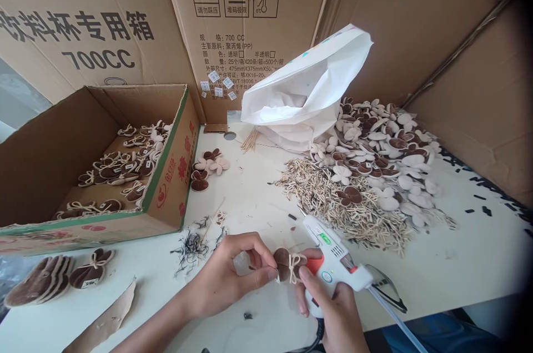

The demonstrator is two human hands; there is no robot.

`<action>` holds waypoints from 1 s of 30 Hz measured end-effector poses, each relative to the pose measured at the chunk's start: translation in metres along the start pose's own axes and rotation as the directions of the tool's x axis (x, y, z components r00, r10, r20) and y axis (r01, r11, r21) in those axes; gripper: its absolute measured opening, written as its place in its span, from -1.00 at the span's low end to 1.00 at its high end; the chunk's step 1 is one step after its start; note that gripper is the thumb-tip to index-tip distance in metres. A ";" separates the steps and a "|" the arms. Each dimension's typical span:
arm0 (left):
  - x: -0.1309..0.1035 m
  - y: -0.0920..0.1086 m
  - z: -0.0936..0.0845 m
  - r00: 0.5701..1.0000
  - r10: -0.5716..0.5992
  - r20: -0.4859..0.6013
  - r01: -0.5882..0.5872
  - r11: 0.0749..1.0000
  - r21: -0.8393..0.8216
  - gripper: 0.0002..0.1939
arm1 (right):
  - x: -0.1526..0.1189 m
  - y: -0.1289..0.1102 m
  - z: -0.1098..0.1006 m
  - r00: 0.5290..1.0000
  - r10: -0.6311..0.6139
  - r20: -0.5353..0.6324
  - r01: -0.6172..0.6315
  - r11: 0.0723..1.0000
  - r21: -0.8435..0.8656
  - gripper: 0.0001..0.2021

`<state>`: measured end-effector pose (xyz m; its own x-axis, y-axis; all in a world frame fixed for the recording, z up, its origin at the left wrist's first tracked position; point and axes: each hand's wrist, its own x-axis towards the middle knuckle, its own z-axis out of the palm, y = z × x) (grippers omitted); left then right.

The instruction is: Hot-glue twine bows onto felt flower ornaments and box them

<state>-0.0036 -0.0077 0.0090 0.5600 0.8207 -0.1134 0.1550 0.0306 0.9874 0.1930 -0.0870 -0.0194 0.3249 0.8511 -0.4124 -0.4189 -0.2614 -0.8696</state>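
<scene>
A small brown felt piece [282, 263], shaped like a bow and tied with a cream cord bow [295, 267], is held up between both hands. The thumb and fingertips of my left hand [235, 267] are pinched together at its left edge; a small pale bit shows there, too small to make out. My right hand [333, 306] is wrapped round a white hot glue gun [327, 242], with its nozzle pointing up and left, away from the felt piece. The right thumb and a finger also clasp the felt piece's right side.
On the left stands a cardboard box [166, 175] with several finished felt bows. A heap of felt pieces [387, 142], a pile of cream cords [345, 203] and a white bag [308, 92] lie at the right. Glasses [389, 286] rest beside the glue gun; dark threads [194, 247] lie leftward.
</scene>
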 end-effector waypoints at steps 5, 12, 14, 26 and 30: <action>0.000 0.000 0.000 1.000 0.002 -0.005 -0.002 1.000 0.007 -0.93 | 0.000 0.000 -0.001 1.000 -0.010 0.022 0.010 1.000 -0.004 -0.54; 0.001 -0.001 0.001 1.000 0.017 -0.006 -0.017 1.000 0.015 -0.97 | 0.001 0.001 -0.003 0.999 -0.011 0.031 0.013 0.999 -0.049 -0.54; 0.001 -0.001 0.001 1.000 0.020 -0.005 -0.020 1.000 0.021 -0.97 | 0.001 0.001 -0.003 0.999 -0.023 0.045 0.026 0.998 -0.051 -0.55; -0.002 0.000 -0.001 0.997 0.042 -0.066 -0.035 0.993 0.109 -0.92 | 0.000 -0.001 -0.003 0.997 -0.018 0.079 0.021 0.999 -0.041 -0.57; -0.002 0.001 -0.003 0.995 0.094 -0.025 -0.091 0.991 0.095 -0.97 | 0.000 -0.001 -0.002 0.998 -0.008 0.056 0.010 1.000 -0.029 -0.56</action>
<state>-0.0071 -0.0081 0.0104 0.5512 0.8342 -0.0175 0.1803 -0.0987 0.9786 0.1948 -0.0880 -0.0190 0.2804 0.8774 -0.3892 -0.3911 -0.2659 -0.8811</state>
